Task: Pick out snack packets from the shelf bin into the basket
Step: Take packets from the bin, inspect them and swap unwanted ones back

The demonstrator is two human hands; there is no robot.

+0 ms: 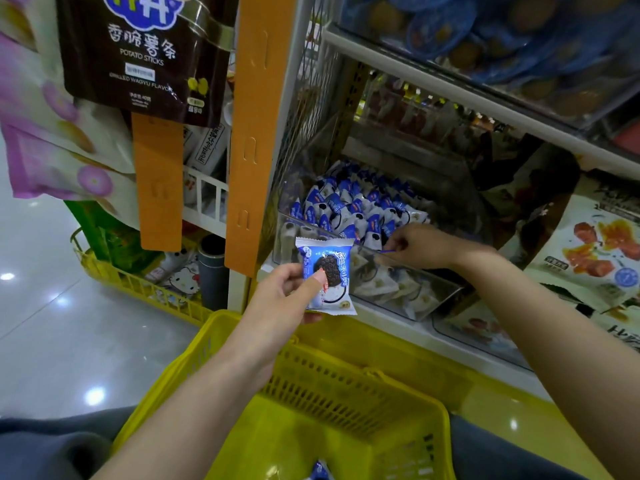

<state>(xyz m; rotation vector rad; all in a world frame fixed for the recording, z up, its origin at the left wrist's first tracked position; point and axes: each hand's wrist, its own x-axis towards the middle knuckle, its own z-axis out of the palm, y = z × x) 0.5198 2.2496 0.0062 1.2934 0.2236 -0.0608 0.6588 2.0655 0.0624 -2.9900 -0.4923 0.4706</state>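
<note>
One yellow basket (346, 372) sits nearest, and a single blue packet corner (320, 471) shows on its floor at the bottom edge. Both bare forearms reach forward over it. The left hand (287, 296) is raised above the basket's far rim, its grip closed on one held snack packet (327, 275), thumb across the front and fingers behind, with the cookie picture facing the camera. The right hand (422, 245) stretches further, knuckles up over the front rim of the one clear shelf bin (433, 299). Its grip is narrow, fingertips pinching a thin blue wrapper sliver (388, 251). Whether this is a whole packet cannot be told. Inside the bin lies a heap of blue-and-white packets (349, 206), too many and too overlapped to count. Beyond, two orange hanging strips (254, 133) flank one dark potato sticks bag (138, 53).
</note>
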